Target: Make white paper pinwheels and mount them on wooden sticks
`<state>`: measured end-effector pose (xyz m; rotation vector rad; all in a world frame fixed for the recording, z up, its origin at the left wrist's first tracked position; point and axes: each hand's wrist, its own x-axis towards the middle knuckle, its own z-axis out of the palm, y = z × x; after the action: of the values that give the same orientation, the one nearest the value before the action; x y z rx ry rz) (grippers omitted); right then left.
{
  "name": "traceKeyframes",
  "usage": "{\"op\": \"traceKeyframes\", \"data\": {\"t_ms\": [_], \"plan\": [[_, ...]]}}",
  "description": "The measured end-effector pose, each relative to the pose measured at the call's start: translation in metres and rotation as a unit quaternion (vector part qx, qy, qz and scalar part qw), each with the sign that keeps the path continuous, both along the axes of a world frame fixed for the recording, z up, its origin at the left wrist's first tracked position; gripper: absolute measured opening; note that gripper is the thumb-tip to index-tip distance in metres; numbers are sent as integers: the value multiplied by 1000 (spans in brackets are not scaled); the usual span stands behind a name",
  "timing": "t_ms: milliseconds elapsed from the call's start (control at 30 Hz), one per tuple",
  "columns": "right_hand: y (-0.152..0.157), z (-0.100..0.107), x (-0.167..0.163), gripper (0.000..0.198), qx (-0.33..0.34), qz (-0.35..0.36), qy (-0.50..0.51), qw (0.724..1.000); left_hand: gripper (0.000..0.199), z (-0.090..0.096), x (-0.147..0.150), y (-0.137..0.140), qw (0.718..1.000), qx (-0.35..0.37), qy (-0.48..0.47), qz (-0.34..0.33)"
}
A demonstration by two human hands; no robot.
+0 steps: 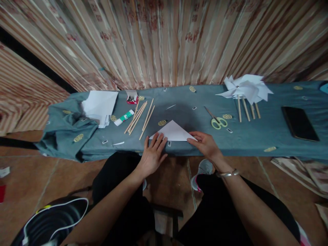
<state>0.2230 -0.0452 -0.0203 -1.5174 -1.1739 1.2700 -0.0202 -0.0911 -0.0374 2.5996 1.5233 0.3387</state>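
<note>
A white sheet of paper (174, 132), folded into a triangle, lies near the front edge of the cloth-covered table with its peak pointing away from me. My left hand (152, 155) rests flat on its left corner, fingers spread. At the opposite corner, my right hand (206, 145) pinches the paper between thumb and fingers. Left of the paper are several thin wooden sticks (138, 118). Green-handled scissors (217, 120) lie to the right, blades slightly apart.
White paper pinwheels (247, 89) on sticks lie at the back right, near a black phone (299, 123). On the left are a stack of white paper (101, 104), a glue stick (124, 118) and a small red box (132, 97) of metal bits. A pleated curtain (164, 44) hangs behind.
</note>
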Motion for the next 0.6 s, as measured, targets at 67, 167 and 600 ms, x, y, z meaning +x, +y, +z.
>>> {"op": "traceKeyframes", "data": {"t_ms": [67,167,600], "plan": [[3,-1,3,40,-12,-24,37,999,63,-1,1,0,999,12,-37,5],[5,1,10,44,5,-76,63,995,68,4,7,4,995,50,-88,-1],[-13,2,-22,34,159,-15,-205,966,98,-4,55,83,857,-188,-467,112]]}}
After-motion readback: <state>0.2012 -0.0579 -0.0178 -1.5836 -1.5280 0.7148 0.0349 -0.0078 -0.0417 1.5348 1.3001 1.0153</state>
